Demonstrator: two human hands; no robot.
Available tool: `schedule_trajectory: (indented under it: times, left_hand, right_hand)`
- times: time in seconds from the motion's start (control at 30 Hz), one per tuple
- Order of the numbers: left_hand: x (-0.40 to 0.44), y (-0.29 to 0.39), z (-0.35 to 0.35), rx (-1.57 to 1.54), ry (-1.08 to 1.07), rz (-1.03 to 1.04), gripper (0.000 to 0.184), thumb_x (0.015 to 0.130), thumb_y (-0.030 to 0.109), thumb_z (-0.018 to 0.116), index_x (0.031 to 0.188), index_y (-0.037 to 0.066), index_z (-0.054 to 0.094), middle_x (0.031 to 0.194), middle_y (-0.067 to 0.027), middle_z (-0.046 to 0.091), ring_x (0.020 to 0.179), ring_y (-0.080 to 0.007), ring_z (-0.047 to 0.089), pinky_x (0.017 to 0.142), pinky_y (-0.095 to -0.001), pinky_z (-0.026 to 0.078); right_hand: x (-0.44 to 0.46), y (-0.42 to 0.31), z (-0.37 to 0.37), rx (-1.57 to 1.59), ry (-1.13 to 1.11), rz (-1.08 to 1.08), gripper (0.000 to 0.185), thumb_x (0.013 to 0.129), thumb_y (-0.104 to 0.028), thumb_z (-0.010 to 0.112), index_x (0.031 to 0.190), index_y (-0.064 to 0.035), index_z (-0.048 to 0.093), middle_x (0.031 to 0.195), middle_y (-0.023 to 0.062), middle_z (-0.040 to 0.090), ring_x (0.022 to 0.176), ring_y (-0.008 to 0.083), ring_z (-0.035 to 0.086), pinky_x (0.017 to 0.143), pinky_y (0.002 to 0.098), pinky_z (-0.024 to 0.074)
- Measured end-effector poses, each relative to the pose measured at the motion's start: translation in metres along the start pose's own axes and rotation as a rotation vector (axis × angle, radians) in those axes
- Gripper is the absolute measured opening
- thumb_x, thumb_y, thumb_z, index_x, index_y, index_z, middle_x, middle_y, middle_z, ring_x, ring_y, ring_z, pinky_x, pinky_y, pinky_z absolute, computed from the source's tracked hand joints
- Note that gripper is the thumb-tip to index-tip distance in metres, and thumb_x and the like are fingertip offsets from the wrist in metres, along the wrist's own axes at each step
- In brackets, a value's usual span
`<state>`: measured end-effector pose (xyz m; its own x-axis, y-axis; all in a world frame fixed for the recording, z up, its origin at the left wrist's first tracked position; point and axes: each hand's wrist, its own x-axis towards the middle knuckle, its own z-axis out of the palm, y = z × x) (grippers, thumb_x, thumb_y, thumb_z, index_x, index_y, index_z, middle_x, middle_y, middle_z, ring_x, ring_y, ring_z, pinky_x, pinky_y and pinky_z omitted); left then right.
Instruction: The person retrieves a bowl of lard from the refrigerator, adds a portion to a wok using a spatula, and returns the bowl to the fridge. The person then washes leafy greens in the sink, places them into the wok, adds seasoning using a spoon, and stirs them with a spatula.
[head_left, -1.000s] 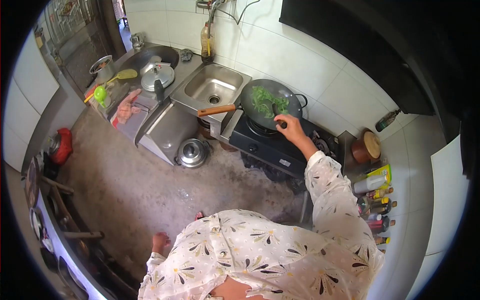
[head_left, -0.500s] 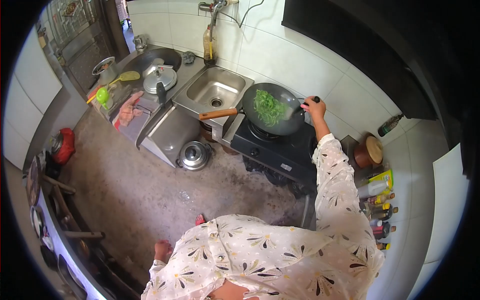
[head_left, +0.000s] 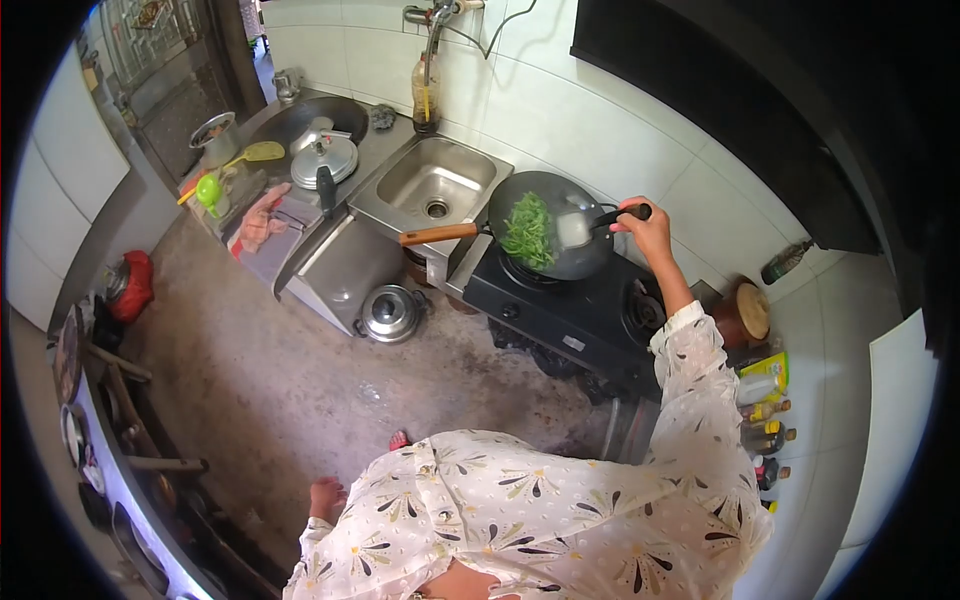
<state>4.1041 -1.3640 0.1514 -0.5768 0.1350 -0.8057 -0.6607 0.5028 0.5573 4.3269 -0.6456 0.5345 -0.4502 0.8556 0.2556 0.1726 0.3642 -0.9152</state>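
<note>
My right hand [head_left: 648, 232] is closed around the black handle of a spatula [head_left: 574, 230]. The spatula's pale, blurred blade lies inside the dark wok [head_left: 570, 265], to the right of the chopped green leaves [head_left: 528, 232]. On the gas stove [head_left: 540, 312] sits the wok, its wooden handle pointing left past the sink's corner. My left hand [head_left: 327, 496] hangs low beside my body, over the floor, holding nothing I can see; its fingers look loosely apart.
Left of the wok is a steel sink [head_left: 432, 175]. A lidded pressure cooker [head_left: 323, 160] and a pink cloth [head_left: 262, 220] lie on the counter. A lidded pot [head_left: 390, 313] stands on the floor. Several bottles [head_left: 768, 437] line the right wall, near a brown lidded pot [head_left: 743, 315].
My right hand and the spatula have shifted slightly right. The greens now sit more to the wok's left side, and more bare wok shows on the right. My left hand stays low.
</note>
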Motion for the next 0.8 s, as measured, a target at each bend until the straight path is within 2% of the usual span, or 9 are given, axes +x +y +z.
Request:
schedule_trajectory:
  times: [0.1,0.2,0.37,0.47,0.5,0.6,0.63,0.73,0.8]
  left_hand:
    - [-0.003,0.006,0.002,0.037,-0.026,0.060,0.019,0.083,-0.001,0.052,0.101,0.000,0.056,0.076,-0.0144,0.061,0.054,-0.0220,0.059,0.042,-0.0333,0.048]
    - [-0.019,0.022,0.002,0.138,0.016,0.082,0.017,0.083,-0.001,0.053,0.100,0.000,0.056,0.074,-0.0130,0.060,0.052,-0.0201,0.058,0.042,-0.0328,0.048]
    - [-0.035,0.018,-0.005,0.097,0.054,0.086,0.016,0.082,-0.001,0.051,0.097,0.000,0.057,0.070,-0.0120,0.060,0.050,-0.0202,0.058,0.041,-0.0322,0.048]
    - [-0.020,0.000,-0.011,0.068,0.033,0.083,0.016,0.082,-0.001,0.050,0.096,0.000,0.057,0.069,-0.0117,0.059,0.049,-0.0206,0.057,0.040,-0.0320,0.047]
    - [-0.013,-0.006,-0.013,0.046,0.017,0.082,0.016,0.082,-0.001,0.049,0.096,0.000,0.057,0.069,-0.0116,0.059,0.049,-0.0207,0.057,0.040,-0.0319,0.047]
    - [-0.005,-0.008,-0.015,0.057,0.029,0.073,0.016,0.081,-0.002,0.049,0.094,0.000,0.057,0.068,-0.0117,0.059,0.048,-0.0209,0.056,0.039,-0.0315,0.046]
    - [-0.002,-0.006,-0.014,0.043,0.000,0.071,0.016,0.080,-0.003,0.050,0.094,0.000,0.057,0.069,-0.0118,0.059,0.049,-0.0210,0.057,0.039,-0.0314,0.046]
    - [0.006,0.008,-0.008,0.039,-0.044,0.063,0.017,0.079,-0.003,0.051,0.095,-0.001,0.056,0.069,-0.0124,0.059,0.050,-0.0216,0.058,0.039,-0.0315,0.046]
    - [0.002,0.027,0.003,0.087,-0.019,0.056,0.017,0.079,-0.002,0.051,0.096,-0.001,0.056,0.070,-0.0130,0.060,0.051,-0.0221,0.059,0.039,-0.0318,0.046]
  right_hand:
    - [0.029,0.045,-0.026,-0.030,0.128,-0.005,0.017,0.070,0.002,0.060,0.087,0.0026,0.062,0.073,0.0090,0.064,0.063,0.0198,0.068,0.057,0.0256,0.0504]
    - [0.038,0.057,-0.035,0.076,0.290,0.170,0.016,0.071,0.002,0.058,0.087,0.0042,0.061,0.076,0.0104,0.064,0.063,0.0227,0.068,0.056,0.0270,0.0511]
    - [0.036,0.086,-0.005,0.376,0.313,0.257,0.021,0.071,0.004,0.058,0.092,0.0046,0.059,0.078,0.0110,0.063,0.067,0.0258,0.069,0.057,0.0272,0.0514]
    - [0.034,0.070,0.007,0.268,0.042,0.158,0.025,0.069,0.001,0.064,0.094,0.0018,0.062,0.084,0.0084,0.064,0.073,0.0205,0.068,0.067,0.0266,0.0508]
    - [0.030,0.061,0.010,0.045,-0.066,0.051,0.024,0.069,0.004,0.065,0.093,0.0004,0.063,0.087,0.0073,0.064,0.076,0.0163,0.066,0.071,0.0258,0.0501]
    - [0.005,0.008,0.018,-0.221,-0.378,-0.208,0.020,0.071,0.005,0.065,0.090,-0.0007,0.064,0.088,0.0048,0.065,0.080,0.0133,0.064,0.073,0.0258,0.0494]
    - [-0.002,0.001,0.018,-0.201,-0.443,-0.207,0.017,0.071,0.000,0.068,0.087,-0.0030,0.065,0.083,0.0037,0.066,0.079,0.0135,0.063,0.073,0.0251,0.0481]
    - [-0.030,-0.051,0.019,-0.344,-0.634,-0.366,0.016,0.072,-0.001,0.068,0.087,-0.0037,0.065,0.085,0.0050,0.067,0.078,0.0151,0.064,0.074,0.0271,0.0486]
    - [-0.049,-0.064,0.020,-0.422,-0.655,-0.405,0.017,0.071,0.000,0.065,0.087,-0.0039,0.064,0.084,0.0065,0.065,0.078,0.0176,0.063,0.074,0.0291,0.0486]
